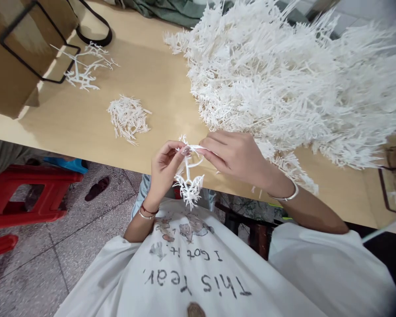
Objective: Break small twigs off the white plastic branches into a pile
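Note:
Just over the table's front edge, my left hand (166, 165) pinches a white branching plastic sprig (188, 169), thumb against fingers. Its lower tuft of fine tips hangs below my fingers, above my lap. On the right, my right hand (232, 154) is closed, thumb and fingers together at a thin white strand by the top of the sprig. Whether that strand is a separate piece or part of the sprig, I cannot tell. Beyond my right hand rises a large heap of white plastic sprigs (284, 83). A small pile of white sprigs (128, 119) lies beyond my left hand.
Bare white branch stems (89, 66) lie at the back left beside a black metal frame (36, 75) and a cardboard box (16, 48). A black strap (97, 42) is behind them. Red plastic stools (36, 193) and a dark slipper (97, 188) are on the floor at left.

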`<state>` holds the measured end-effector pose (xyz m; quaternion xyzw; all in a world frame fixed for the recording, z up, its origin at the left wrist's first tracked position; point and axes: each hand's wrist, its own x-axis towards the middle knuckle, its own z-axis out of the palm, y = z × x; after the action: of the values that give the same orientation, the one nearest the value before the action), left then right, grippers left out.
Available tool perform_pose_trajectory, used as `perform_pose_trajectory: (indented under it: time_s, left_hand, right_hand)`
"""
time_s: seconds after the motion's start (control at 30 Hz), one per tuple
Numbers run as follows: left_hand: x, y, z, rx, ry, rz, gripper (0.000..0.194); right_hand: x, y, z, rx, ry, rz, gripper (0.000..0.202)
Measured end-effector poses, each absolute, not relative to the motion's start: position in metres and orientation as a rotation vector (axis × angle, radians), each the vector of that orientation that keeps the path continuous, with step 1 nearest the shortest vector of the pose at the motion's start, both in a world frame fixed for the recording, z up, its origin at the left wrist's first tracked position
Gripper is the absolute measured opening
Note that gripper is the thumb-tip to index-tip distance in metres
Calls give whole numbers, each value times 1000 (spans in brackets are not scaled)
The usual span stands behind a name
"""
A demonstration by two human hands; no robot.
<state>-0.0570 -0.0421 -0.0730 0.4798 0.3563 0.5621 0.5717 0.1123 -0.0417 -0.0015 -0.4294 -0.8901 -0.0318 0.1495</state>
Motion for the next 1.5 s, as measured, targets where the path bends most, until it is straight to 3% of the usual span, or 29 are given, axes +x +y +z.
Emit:
perform_pose_trajectory:
  time_s: [0.13,0.4,0.47,0.57,0.7,0.8,1.07,1.27,1.5]
  left_hand:
    - [-63,-42,-73,1130,707,1111,15]
    - [-72,-41,-79,1128,625,1036,20]
    - [-74,-41,-78,1131,633,990,23]
    - [-75,-41,-75,1201,728,916,26]
    - [-78,-39,-71,1192,828,858,29]
    - [-83,-37,-69,1228,801,834,29]
    - [-89,-32,-60,1472,676,775,20]
    - [-78,-36,-65,1298,715,828,27]
    - [-73,-40,-68,949,676,855,34]
  right_hand:
    - [109,-42,-13,-1175,-2478,59,30]
    - [108,-37,-20,-1199,-2257,885,44]
    - [108,-34,-19,-1188,-2264,885,42]
    - [109,-31,-18,-1109,-2263,660,23]
    - [111,-27,-13,-888,-2366,483,24]
    - [113,-22,-9,-805,-2431,605,16]
    - [112,-19,5,-953,-2568,906,18]
    - [106,-20,-2,-1015,-2473,1018,16]
    - [102,-15,-13,-1011,-2078,1499,17]
